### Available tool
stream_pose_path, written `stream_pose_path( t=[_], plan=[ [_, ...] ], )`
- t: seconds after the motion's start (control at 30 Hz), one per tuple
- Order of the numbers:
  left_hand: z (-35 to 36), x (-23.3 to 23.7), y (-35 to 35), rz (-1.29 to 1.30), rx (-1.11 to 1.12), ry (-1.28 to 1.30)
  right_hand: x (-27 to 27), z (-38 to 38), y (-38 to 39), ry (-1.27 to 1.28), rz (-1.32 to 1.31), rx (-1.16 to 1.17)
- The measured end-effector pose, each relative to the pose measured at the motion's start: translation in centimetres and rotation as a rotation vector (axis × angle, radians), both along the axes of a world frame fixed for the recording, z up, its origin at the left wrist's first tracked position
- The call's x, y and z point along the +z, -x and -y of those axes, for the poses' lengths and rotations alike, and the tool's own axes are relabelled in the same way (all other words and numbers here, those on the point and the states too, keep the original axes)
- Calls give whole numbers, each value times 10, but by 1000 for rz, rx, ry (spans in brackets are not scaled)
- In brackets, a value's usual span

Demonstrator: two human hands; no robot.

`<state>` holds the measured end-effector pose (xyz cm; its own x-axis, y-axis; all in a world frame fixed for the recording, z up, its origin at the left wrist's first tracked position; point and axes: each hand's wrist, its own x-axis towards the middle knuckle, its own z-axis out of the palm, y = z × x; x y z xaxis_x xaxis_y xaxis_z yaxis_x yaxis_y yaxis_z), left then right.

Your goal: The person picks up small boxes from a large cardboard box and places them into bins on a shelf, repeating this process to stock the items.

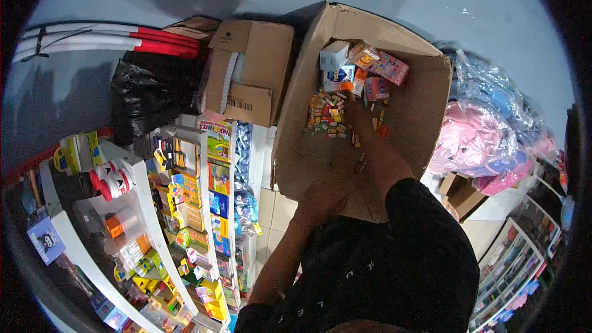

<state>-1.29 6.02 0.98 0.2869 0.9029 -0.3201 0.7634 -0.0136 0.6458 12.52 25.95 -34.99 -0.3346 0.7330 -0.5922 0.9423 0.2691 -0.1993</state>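
A large open cardboard box (385, 23) stands in front of me. Deep inside it, my right hand (356, 113) reaches down to a heap of small, brightly coloured pieces (325, 110), too small to name. Its fingers look drawn together, and what is between them, if anything, is hidden. Above the heap lie several small cartons, among them a pink carton (390, 68), an orange-brown carton (364, 55) and a white-and-blue carton (339, 76). At the box's near edge, my left hand (325, 198) is curled over the rim.
To the left stand a smaller cardboard box (256, 55), a black plastic bag (151, 89) and red-and-white poles (111, 40). White shelves (148, 194) of packaged goods run along the lower left. Plastic-wrapped pink goods (472, 139) lie right of the box. More shelving (505, 265) stands lower right.
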Motion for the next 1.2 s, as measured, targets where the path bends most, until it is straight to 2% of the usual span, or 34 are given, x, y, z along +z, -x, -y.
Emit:
stream_pose_path(
  t=[0.03, 0.1, 0.2, 0.23, 0.3, 0.37, 0.43, 0.47, 0.53, 0.57, 0.6, 0.67, 0.73, 0.77, 0.83, 0.9, 0.97, 1.03, 1.1, 1.13, 1.2],
  plan=[
    [2, 0, 0, 8, 1, -51, 4, 0, 0, 41, 9, -31],
    [6, -5, 1, 22, -1, -156, -14, -1, -12, 142, -252, -183],
    [12, -10, 2, -3, -44, -83, 77, 15, 4, 14, -784, -522],
    [14, -11, 1, -3, -20, -100, 59, 19, -1, 129, -931, -694],
    [18, -12, -2, 1, 27, -135, -10, 32, -24, 373, -1211, -1039],
    [15, -13, -1, 19, 45, -214, -1, 42, -32, 482, -1147, -1167],
    [16, -15, -1, 23, 48, -211, 34, 50, -32, 586, -1110, -1320],
    [19, -19, -2, 19, 42, -168, 80, 48, -21, 636, -1106, -1410],
    [21, -21, -3, 9, 25, -111, 80, 47, -22, 614, -1035, -1291],
    [21, -21, -2, 4, 13, -98, 34, 46, -36, 542, -966, -1083],
    [21, -21, -2, -2, 2, -84, 28, 42, -36, 468, -815, -901],
    [24, -21, -2, 33, 57, -194, 55, 29, -20, 299, -431, -569],
    [24, -21, -1, 55, 55, -229, 93, 22, -1, 222, -180, -406],
    [22, -22, 1, 60, 26, -211, 100, 21, 4, 232, -157, -401],
    [19, -17, 2, 47, -5, -184, 82, 25, 1, 129, -253, -309],
    [14, -6, 1, 6, -10, -173, 12, 36, -12, -104, -490, -132],
    [19, -7, 2, 37, 25, -232, 1, 36, -2, 85, -487, -205],
    [23, -6, 2, 54, 38, -256, 23, 40, 11, 122, -416, -165],
    [26, -3, 1, 54, 33, -246, 94, 44, 29, 7, -282, -10],
    [29, -2, 2, 52, 31, -272, 106, 46, 35, -10, -227, 18],
    [36, -4, 3, 47, 29, -326, 56, 53, 28, 19, -432, -71]
  ],
)
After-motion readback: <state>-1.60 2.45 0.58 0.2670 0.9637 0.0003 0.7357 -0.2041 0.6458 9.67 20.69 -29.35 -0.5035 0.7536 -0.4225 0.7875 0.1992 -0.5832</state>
